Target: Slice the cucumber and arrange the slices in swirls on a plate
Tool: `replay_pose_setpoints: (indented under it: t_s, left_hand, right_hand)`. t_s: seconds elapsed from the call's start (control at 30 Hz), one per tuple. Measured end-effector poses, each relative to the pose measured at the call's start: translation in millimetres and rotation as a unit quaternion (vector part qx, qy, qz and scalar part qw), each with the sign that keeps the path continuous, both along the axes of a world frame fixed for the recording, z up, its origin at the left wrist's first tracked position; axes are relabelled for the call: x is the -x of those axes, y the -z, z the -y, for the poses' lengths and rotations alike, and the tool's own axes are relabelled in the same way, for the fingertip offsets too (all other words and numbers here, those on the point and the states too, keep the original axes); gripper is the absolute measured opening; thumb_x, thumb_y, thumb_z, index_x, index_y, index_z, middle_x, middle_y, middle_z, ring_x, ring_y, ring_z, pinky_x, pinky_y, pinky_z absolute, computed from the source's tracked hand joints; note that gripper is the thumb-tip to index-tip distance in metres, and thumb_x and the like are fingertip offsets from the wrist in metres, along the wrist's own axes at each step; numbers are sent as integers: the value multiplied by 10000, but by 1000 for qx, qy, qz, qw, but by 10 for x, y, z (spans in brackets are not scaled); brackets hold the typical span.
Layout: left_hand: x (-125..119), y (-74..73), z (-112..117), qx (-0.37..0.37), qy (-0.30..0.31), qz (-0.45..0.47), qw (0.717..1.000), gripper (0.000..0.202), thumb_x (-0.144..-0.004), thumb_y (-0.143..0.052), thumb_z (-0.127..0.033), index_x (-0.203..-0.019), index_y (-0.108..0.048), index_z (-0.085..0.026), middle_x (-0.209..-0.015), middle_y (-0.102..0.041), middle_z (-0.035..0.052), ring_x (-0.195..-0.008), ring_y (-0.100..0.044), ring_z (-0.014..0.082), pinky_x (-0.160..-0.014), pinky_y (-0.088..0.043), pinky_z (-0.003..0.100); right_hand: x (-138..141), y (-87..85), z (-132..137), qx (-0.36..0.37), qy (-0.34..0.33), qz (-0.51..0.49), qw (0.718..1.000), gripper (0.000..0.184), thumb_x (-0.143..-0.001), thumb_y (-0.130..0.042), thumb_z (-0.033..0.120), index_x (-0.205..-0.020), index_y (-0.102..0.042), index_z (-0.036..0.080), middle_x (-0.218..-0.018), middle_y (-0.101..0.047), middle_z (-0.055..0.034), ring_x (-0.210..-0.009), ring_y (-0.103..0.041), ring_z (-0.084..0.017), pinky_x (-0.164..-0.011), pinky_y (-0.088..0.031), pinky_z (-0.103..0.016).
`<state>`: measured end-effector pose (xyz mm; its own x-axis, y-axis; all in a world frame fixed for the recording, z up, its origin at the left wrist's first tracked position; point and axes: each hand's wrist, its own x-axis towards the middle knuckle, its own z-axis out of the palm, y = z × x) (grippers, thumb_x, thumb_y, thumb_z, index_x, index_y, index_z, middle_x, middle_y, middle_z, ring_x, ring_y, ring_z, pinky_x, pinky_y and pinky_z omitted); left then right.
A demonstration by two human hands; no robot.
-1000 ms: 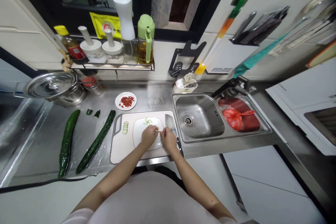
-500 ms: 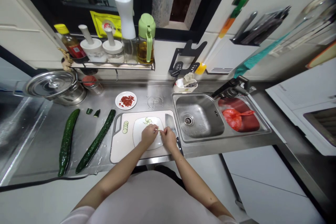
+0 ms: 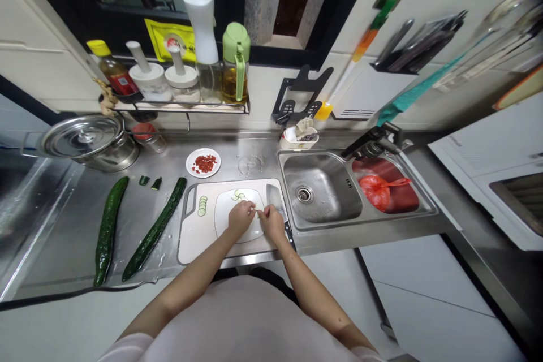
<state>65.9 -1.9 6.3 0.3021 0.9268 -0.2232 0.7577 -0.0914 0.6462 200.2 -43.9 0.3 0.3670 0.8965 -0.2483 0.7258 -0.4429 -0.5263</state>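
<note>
My left hand (image 3: 241,218) and my right hand (image 3: 272,223) meet over a white plate (image 3: 224,226), fingers pinched on a small cucumber slice (image 3: 257,212) between them. More cucumber slices (image 3: 238,195) are arranged at the plate's far side. The plate rests on a white cutting board (image 3: 193,243). To its left, a short overlapping row of cucumber rounds (image 3: 202,206) lies on the board. A knife (image 3: 289,233) lies along the board's right side, partly hidden by my right hand.
Two whole cucumbers (image 3: 111,229) and two cut ends (image 3: 156,184) lie on the counter at left. Behind the board stands a small plate of chopped red pieces (image 3: 205,164). A double sink (image 3: 322,186) is at right, a lidded pot (image 3: 91,144) at back left.
Both hands stay in nearly the same place over the plate, with only slight finger movement at the slice. The view has shifted very slightly.
</note>
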Motion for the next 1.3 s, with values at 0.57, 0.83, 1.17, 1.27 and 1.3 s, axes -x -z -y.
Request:
replay_pose_setpoints:
  t_s: [0.57,0.83,1.17,1.27,1.3]
  left_hand:
    - [3,13,15,-4,-7,-3,1000,176,-863,-523,-256,-962,-664,-219,-907,-663,21,-903,-594,173,-757,-424,267]
    - [-1,-1,21,-8,-8,-4,1000,174,-866,-522,-261,-959,-663,-220,-909,-660,17,-909,-591,171,-763,-419,266]
    - [-9,-26,10,3,-7,-15,1000,182,-863,-524,-255,-972,-666,-221,-915,-660,19,-918,-589,175,-762,-418,266]
    - [-11,-49,10,7,-6,-18,1000,180,-865,-523,-256,-969,-666,-219,-922,-661,22,-925,-587,174,-764,-418,265]
    - [-12,-54,9,9,-7,-19,1000,178,-864,-526,-256,-966,-666,-219,-924,-661,22,-926,-586,174,-765,-419,264]
  right_hand:
    - [8,-18,-12,-12,3,-24,1000,175,-836,-563,349,-733,-508,218,-621,-533,35,-585,-452,-130,-544,-220,-239]
    - [9,-22,-21,-7,-2,-19,1000,173,-837,-569,339,-736,-502,216,-633,-533,33,-589,-447,-127,-550,-223,-234]
    - [21,-37,-57,8,-6,-1,1000,122,-826,-575,302,-757,-531,211,-635,-526,36,-598,-442,-123,-558,-218,-234]
    - [24,-71,-68,7,-10,1,1000,99,-810,-581,283,-765,-536,208,-633,-520,37,-604,-446,-125,-562,-219,-234]
    - [22,-85,-70,3,-10,0,1000,95,-806,-581,283,-769,-539,207,-634,-520,37,-605,-448,-125,-563,-220,-234]
